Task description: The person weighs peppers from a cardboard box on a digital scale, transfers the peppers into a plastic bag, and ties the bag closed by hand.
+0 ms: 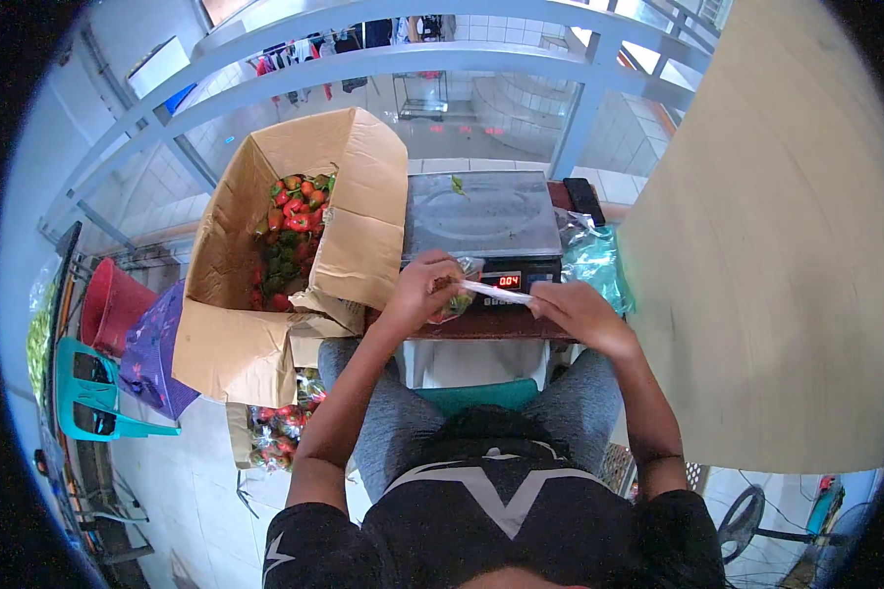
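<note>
Peppers fill a clear plastic bag (449, 312) near the middle of the head view, at the front edge of a reddish-brown tabletop (491, 330). The left hand (428, 287) has its fingers curled around the top of this bag. The right hand (578, 311), at three o'clock from it, pinches the far end of a whitish strip of plastic (496, 293), drawn taut between the two hands; whether the strip is the bag's own neck or a separate tie, I cannot tell.

Taking the bag as the clock's centre, a weighing scale (481, 236) stands between twelve and one, its red display lit just above the strip and a small green scrap (457, 185) on its plate. A dark phone (583, 199) lies at two o'clock, and crumpled green plastic (599, 267) between two and three. At ten o'clock, an open cardboard box (361, 231) holds loose red and green peppers (295, 218). Further bagged peppers (280, 432) sit lower down, near eight. Well apart at nine is a red tub (111, 304), with a purple sack (157, 348) just beside it.
</note>
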Tool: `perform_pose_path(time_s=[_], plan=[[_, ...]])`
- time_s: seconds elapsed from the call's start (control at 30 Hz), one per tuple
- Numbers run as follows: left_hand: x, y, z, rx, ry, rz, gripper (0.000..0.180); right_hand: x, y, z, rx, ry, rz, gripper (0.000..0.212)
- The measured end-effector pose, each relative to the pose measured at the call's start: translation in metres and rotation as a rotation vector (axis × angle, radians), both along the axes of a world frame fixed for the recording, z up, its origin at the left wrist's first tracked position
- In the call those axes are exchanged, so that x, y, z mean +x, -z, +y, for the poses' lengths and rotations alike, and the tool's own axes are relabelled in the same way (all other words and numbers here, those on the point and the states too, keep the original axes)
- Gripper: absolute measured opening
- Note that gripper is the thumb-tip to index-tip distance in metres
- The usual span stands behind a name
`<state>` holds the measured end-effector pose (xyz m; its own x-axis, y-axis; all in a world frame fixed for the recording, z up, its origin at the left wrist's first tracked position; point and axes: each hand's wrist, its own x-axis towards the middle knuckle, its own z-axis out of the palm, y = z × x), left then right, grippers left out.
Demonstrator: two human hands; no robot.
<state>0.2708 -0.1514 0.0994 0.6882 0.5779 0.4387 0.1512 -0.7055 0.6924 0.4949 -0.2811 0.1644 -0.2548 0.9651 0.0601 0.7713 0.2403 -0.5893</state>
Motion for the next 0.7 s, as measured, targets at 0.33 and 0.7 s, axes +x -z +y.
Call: perform_pose_path(time_s=[0.33, 0.7], plan=[[-0.002, -0.043, -0.015, 0.289, 0.039, 0.120, 0.015, 0.012, -0.031, -0.051, 0.071, 0.124, 0.035, 0.017], [-0.010, -0.094, -0.037, -0.035, 0.220, 0.121, 0.016, 0.037, -0.070, -0.071, 0.273, 0.232, 0.097, 0.014]])
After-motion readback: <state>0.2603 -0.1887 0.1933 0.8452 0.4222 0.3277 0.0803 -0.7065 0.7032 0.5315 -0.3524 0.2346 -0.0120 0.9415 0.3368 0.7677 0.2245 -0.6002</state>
